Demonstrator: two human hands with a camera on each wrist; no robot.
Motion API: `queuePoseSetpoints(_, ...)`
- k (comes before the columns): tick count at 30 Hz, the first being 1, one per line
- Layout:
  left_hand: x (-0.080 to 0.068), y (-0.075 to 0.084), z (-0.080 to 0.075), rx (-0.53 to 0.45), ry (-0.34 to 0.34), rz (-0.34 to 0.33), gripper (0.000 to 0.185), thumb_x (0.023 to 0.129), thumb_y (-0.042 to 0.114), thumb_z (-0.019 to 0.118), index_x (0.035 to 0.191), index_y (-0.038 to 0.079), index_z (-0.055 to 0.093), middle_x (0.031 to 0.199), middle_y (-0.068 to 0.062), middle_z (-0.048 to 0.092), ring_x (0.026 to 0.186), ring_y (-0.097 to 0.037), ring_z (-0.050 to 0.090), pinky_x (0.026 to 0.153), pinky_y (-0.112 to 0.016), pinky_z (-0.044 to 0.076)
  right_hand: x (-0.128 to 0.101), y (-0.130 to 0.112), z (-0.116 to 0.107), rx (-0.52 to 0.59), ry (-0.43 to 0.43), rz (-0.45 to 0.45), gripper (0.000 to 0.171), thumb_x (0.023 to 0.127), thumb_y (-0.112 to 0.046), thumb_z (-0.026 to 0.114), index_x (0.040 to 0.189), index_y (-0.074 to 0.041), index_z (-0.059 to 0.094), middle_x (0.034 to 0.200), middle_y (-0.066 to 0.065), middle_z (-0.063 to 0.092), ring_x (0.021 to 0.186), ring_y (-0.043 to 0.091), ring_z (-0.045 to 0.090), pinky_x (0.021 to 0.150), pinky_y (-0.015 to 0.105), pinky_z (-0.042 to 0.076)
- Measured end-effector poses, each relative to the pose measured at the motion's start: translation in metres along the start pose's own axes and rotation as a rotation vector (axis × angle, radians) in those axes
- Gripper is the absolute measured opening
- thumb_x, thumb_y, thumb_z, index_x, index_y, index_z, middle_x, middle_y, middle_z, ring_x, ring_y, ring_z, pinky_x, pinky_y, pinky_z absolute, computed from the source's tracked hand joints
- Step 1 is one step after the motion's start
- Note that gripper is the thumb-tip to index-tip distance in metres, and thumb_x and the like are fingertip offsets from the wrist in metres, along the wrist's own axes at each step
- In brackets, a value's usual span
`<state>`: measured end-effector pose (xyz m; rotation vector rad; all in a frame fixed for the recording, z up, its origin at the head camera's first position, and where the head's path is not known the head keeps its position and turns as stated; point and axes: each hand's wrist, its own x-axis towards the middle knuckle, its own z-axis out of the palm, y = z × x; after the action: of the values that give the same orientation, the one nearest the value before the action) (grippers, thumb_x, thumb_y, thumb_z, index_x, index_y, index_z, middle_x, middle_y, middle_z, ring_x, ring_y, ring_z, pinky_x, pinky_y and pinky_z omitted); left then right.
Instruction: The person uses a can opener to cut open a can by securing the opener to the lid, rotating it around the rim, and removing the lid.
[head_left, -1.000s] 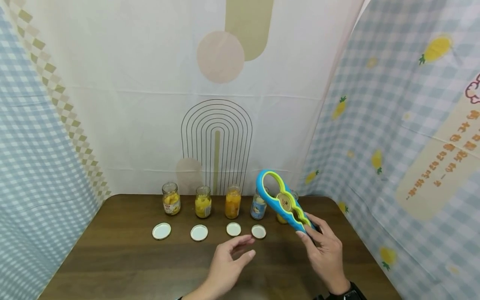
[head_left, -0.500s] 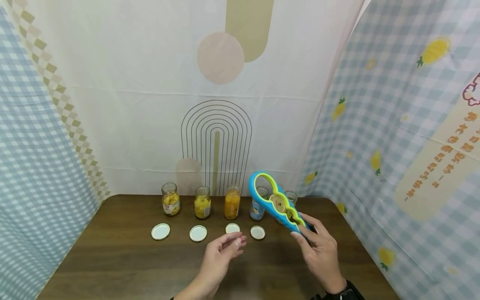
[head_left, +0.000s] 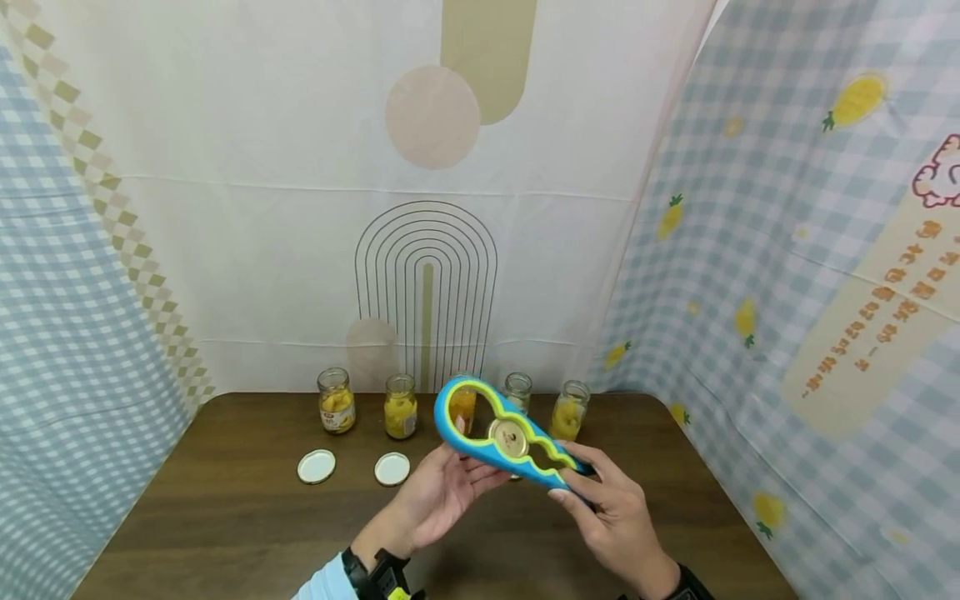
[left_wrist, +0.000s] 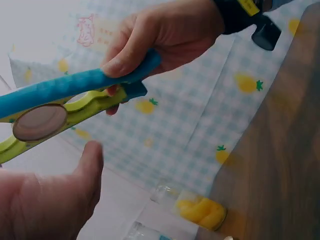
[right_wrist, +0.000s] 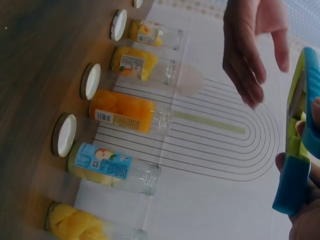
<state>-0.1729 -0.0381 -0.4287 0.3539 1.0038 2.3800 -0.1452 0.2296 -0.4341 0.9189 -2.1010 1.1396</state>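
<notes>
My right hand (head_left: 611,521) grips the end of a blue and green jar opener (head_left: 489,455), tilted up to the left above the table. A gold-coloured jar lid (head_left: 508,437) is lodged in the opener's middle gap. Under the opener's looped end, my left hand (head_left: 442,496) is turned palm up with its fingers extended. In the left wrist view, a gap shows between the left hand (left_wrist: 45,205) and the opener (left_wrist: 55,97). Behind them stand lidless glass jars of yellow and orange fruit, such as the rightmost jar (head_left: 568,412); the opener partly covers the orange-fruit jar (head_left: 462,408).
The jars stand in a row near the back edge of a brown wooden table (head_left: 225,517). White-faced lids lie in front, including the leftmost lid (head_left: 317,466) and another lid (head_left: 392,468). A printed cloth (head_left: 285,250) hangs behind; checked cloths flank both sides.
The right hand has brought the jar opener left and slightly down, over the left hand. My left hand has turned palm up. Jars and table lids remain in place.
</notes>
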Motion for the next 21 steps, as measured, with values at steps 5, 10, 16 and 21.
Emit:
queuePoseSetpoints(5, -0.004, 0.006, -0.001, -0.095, -0.124, -0.089, 0.079, 0.113, 0.056, 0.04, 0.165, -0.001, 0.022, 0.147, -0.007, 0.065, 0.136, -0.02, 0.066, 0.115, -0.033, 0.054, -0.001, -0.005, 0.003, 0.026, -0.06, -0.043, 0.041, 0.085, 0.011, 0.081, 0.122, -0.007, 0.08, 0.136, 0.017, 0.067, 0.103, 0.011, 0.073, 0.08, 0.014, 0.058)
queuePoseSetpoints(10, -0.008, 0.006, -0.003, -0.139, -0.159, -0.099, 0.073, 0.113, 0.045, 0.048, 0.167, 0.005, 0.019, 0.151, -0.006, 0.059, 0.139, -0.02, 0.063, 0.116, -0.033, 0.053, -0.001, -0.006, 0.005, 0.031, -0.099, -0.06, 0.042, 0.085, 0.011, 0.081, 0.123, -0.007, 0.08, 0.137, 0.017, 0.067, 0.106, 0.02, 0.074, 0.08, 0.013, 0.058)
queuePoseSetpoints(16, -0.01, 0.002, -0.004, -0.157, -0.126, -0.078, 0.068, 0.113, 0.039, 0.051, 0.165, 0.005, 0.023, 0.152, -0.007, 0.057, 0.138, -0.019, 0.063, 0.116, -0.035, 0.053, -0.001, -0.004, 0.008, 0.029, -0.111, -0.08, 0.038, 0.085, 0.01, 0.082, 0.121, -0.004, 0.08, 0.137, 0.019, 0.066, 0.108, 0.027, 0.072, 0.084, 0.013, 0.057)
queuePoseSetpoints(21, -0.011, 0.0, -0.005, -0.148, -0.099, -0.065, 0.068, 0.113, 0.038, 0.051, 0.165, 0.004, 0.023, 0.152, -0.007, 0.058, 0.139, -0.019, 0.062, 0.117, -0.035, 0.053, -0.001, -0.004, 0.009, 0.029, -0.108, -0.092, 0.038, 0.084, 0.01, 0.083, 0.12, -0.002, 0.08, 0.136, 0.019, 0.067, 0.109, 0.024, 0.072, 0.085, 0.013, 0.057)
